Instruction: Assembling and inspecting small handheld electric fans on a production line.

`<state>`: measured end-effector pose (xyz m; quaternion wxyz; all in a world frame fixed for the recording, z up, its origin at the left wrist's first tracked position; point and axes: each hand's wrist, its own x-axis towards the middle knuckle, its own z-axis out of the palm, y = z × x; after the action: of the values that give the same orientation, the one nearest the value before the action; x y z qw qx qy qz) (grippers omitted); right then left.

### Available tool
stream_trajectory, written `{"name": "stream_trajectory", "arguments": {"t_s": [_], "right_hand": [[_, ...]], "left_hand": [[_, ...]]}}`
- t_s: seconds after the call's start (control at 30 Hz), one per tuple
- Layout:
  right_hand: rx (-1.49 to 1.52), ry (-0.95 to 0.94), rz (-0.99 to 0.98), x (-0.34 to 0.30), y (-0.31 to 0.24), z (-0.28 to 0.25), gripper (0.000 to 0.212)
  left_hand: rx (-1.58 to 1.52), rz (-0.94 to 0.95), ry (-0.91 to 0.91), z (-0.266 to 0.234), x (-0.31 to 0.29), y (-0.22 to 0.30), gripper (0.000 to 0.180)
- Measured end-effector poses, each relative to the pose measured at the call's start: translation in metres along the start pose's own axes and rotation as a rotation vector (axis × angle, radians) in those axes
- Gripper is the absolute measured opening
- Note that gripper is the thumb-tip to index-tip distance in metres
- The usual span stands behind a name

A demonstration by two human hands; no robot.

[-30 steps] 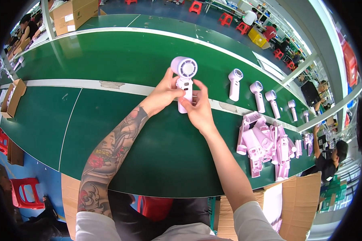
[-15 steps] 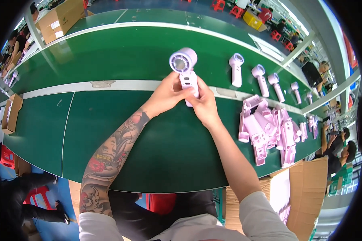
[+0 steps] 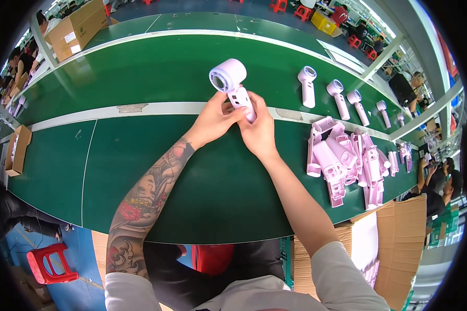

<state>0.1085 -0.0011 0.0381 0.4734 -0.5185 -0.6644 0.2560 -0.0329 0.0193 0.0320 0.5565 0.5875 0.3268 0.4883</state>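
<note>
Both my hands hold one pale pink handheld fan housing above the green table. My left hand grips its handle from the left, and my right hand grips the handle from the right. Its round head points up and left, away from me. A pile of several pink housing parts lies to the right of my hands. Beyond it, several assembled pink fan bodies stand upright in a row along the table.
A white stripe runs across the table. Open cardboard boxes sit at the left edge, far left and lower right. A red stool stands on the floor. Other people work at the right and far left.
I have turned the fan housing in my hands, so its round head now faces left and away instead of toward me. My view has also shifted slightly.
</note>
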Motion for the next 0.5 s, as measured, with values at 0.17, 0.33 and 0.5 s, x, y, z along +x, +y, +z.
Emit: {"name": "stream_trajectory", "arguments": {"t_s": [0.17,0.33,0.5], "right_hand": [[0.732,-0.16,0.33,0.008,0.012,-0.01,0.039],[1.095,-0.308,0.564,0.015,0.014,-0.024,0.037],[0.991,-0.288,0.577,0.017,0.015,-0.026,0.035]], "left_hand": [[-0.043,-0.037,-0.035,0.0,-0.002,0.0,0.074],[0.104,0.106,-0.121,0.016,-0.01,0.002,0.085],[0.348,0.18,-0.034,0.022,-0.014,0.003,0.076]]}}
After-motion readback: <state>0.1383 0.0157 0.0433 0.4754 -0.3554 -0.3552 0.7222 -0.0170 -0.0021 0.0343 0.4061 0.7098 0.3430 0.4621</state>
